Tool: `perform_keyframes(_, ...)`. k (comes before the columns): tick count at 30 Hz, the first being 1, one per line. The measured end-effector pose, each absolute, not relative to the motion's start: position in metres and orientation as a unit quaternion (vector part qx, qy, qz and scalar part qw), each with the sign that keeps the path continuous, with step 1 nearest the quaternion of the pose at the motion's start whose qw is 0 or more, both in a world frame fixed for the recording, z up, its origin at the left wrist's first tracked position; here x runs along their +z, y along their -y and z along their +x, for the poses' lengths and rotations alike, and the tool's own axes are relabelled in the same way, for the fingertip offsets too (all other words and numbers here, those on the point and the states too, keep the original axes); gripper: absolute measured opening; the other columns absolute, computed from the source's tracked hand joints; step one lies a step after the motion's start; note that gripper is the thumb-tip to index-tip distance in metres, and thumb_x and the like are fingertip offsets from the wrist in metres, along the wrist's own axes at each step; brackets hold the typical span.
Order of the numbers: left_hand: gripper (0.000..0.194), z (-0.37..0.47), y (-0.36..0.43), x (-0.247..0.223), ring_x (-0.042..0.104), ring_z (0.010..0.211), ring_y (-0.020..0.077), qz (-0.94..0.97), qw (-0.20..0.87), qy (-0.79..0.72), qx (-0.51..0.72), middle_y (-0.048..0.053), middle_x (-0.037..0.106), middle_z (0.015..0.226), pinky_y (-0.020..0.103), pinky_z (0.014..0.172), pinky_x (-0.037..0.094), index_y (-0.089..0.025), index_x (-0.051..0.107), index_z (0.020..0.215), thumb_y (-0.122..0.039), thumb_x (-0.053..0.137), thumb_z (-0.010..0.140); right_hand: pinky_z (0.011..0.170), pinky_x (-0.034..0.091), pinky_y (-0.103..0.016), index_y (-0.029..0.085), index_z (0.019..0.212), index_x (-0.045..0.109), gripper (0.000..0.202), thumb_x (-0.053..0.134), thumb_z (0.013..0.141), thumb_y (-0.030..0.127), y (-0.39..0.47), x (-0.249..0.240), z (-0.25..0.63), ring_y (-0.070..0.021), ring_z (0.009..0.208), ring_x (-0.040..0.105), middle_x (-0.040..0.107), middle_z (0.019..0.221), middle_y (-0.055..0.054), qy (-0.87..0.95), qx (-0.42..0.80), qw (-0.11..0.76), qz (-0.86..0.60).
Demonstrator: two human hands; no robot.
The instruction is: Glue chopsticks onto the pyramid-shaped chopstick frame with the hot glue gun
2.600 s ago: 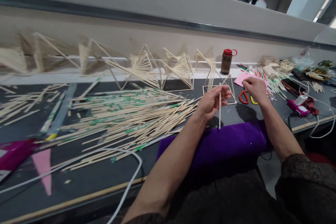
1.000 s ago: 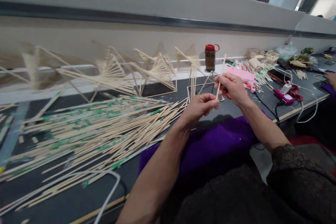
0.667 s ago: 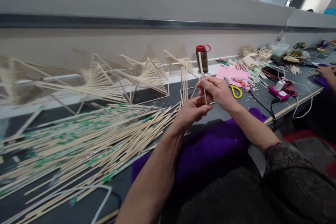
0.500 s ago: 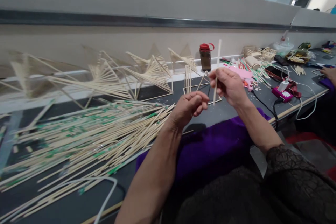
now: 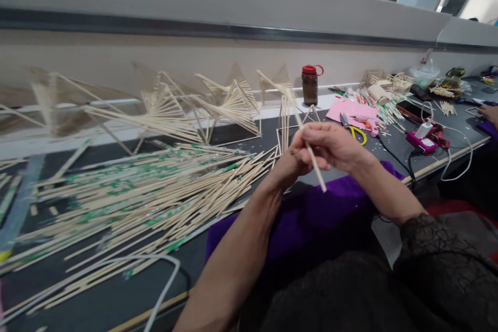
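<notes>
My right hand (image 5: 336, 146) is closed in a pinch round a thin pale wooden stick (image 5: 318, 170), which slants from upper left to lower right in front of my left hand. Curled and partly covered by the right one, my left hand (image 5: 292, 160) meets it at the stick; what its fingers hold, if anything, is hidden. Just behind the hands stands a small frame of glued sticks (image 5: 285, 122). To their left lies a wide pile of loose sticks (image 5: 202, 181), many in green-printed wrappers.
Several fan-shaped stick models (image 5: 229, 109) line the wall. A red-capped bottle (image 5: 310, 87), yellow-handled scissors (image 5: 358, 136), a pink glue gun (image 5: 371, 123), a phone (image 5: 413, 111) and a purple power adapter (image 5: 421, 142) lie rightward. White cable (image 5: 167, 275) crosses the front left. Another person's hand (image 5: 488, 112) shows far right.
My hands have come together, the right moving left and down over the left. The stick has turned from upright to slanting. The scissors, hidden before, now show.
</notes>
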State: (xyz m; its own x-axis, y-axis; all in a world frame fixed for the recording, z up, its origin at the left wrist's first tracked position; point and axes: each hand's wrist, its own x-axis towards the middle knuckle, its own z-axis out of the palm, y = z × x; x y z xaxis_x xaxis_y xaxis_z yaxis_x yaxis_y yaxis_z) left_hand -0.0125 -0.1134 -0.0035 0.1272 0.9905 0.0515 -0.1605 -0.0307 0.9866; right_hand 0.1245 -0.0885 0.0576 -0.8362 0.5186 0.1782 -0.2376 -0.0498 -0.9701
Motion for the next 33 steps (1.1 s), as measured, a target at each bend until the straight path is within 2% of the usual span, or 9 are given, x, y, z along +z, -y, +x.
perform_keyframes(4,0.054,0.004,0.116,-0.001,0.033,0.04,0.0081,0.697,0.443,-0.45,0.339,-0.003,0.043,0.04,0.024,0.046,0.024,-0.019,0.047,0.042,-0.056,0.063,0.077,0.037,0.032,-0.018,0.017,0.087,0.064,0.037,0.065,0.086,0.055,0.063,0.077,0.161,-0.0031,0.043,0.045,0.061,0.066,0.002,0.671,0.605,0.385,-0.188)
perform_keyframes(6,0.048,0.015,0.117,-0.008,0.041,0.043,0.0101,0.782,0.373,-0.442,0.233,-0.001,0.05,0.042,0.025,0.05,0.027,-0.02,0.054,0.043,-0.051,0.063,0.079,0.04,0.034,-0.018,0.019,0.087,0.064,0.035,0.062,0.088,0.054,0.046,0.085,0.177,-0.0043,0.047,0.048,0.06,0.069,0.002,0.665,0.536,0.467,-0.228)
perform_keyframes(9,0.046,0.031,0.119,-0.022,0.036,0.042,0.0117,0.836,0.252,-0.464,0.151,0.001,0.049,0.041,0.029,0.051,0.019,-0.021,0.054,0.043,-0.047,0.068,0.078,0.043,0.037,-0.019,0.021,0.087,0.062,0.032,0.058,0.09,0.053,0.015,0.095,0.196,-0.0058,0.052,0.052,0.06,0.072,0.001,0.618,0.457,0.592,-0.243)
perform_keyframes(13,0.043,0.039,0.128,-0.028,0.042,0.044,0.012,0.858,0.256,-0.425,0.131,0.002,0.056,0.046,0.028,0.051,0.022,-0.021,0.06,0.047,-0.047,0.068,0.08,0.045,0.037,-0.019,0.022,0.087,0.059,0.027,0.055,0.092,0.049,-0.025,0.106,0.213,-0.0064,0.055,0.054,0.06,0.074,0.002,0.561,0.41,0.671,-0.26)
perform_keyframes(16,0.025,0.037,0.133,-0.018,0.056,0.055,0.0121,0.844,0.377,-0.338,0.176,0.001,0.066,0.06,0.023,0.055,0.034,-0.021,0.072,0.063,-0.043,0.075,0.075,0.045,0.036,-0.018,0.022,0.087,0.059,0.025,0.055,0.093,0.045,-0.035,0.105,0.214,-0.0053,0.055,0.053,0.056,0.073,0.003,0.54,0.429,0.667,-0.283)
perform_keyframes(19,0.016,0.026,0.131,-0.004,0.065,0.073,0.0157,0.775,0.406,-0.342,0.342,0.004,0.074,0.083,0.024,0.065,0.045,-0.022,0.078,0.079,-0.037,0.077,0.072,0.043,0.035,-0.019,0.022,0.087,0.061,0.028,0.059,0.091,0.049,-0.022,0.092,0.2,-0.0057,0.052,0.05,0.049,0.066,0.005,0.576,0.451,0.619,-0.287)
perform_keyframes(24,0.028,-0.003,0.116,0.009,0.047,0.045,0.0065,0.484,0.38,-0.484,0.622,0.001,0.07,0.073,0.021,0.042,0.032,-0.019,0.074,0.087,-0.044,0.074,0.073,0.044,0.037,-0.02,0.02,0.083,0.065,0.035,0.067,0.085,0.054,0.021,0.06,0.154,-0.0062,0.05,0.049,0.054,0.063,0.004,0.651,0.504,0.505,-0.259)
perform_keyframes(28,0.049,-0.016,0.11,0.009,0.046,0.04,0.005,0.429,0.476,-0.455,0.619,0.003,0.07,0.07,0.019,0.036,0.026,-0.015,0.071,0.084,-0.055,0.084,0.059,0.044,0.038,-0.019,0.018,0.08,0.066,0.035,0.069,0.08,0.053,0.041,0.046,0.127,-0.0062,0.05,0.049,0.056,0.06,0.004,0.684,0.536,0.442,-0.224)
perform_keyframes(33,0.048,-0.013,0.115,0.008,0.053,0.044,0.0068,0.426,0.548,-0.417,0.586,0.004,0.071,0.069,0.018,0.035,0.029,-0.014,0.073,0.084,-0.054,0.085,0.059,0.045,0.039,-0.02,0.017,0.08,0.067,0.037,0.069,0.079,0.055,0.041,0.044,0.128,-0.0065,0.052,0.05,0.056,0.061,0.003,0.706,0.516,0.43,-0.224)
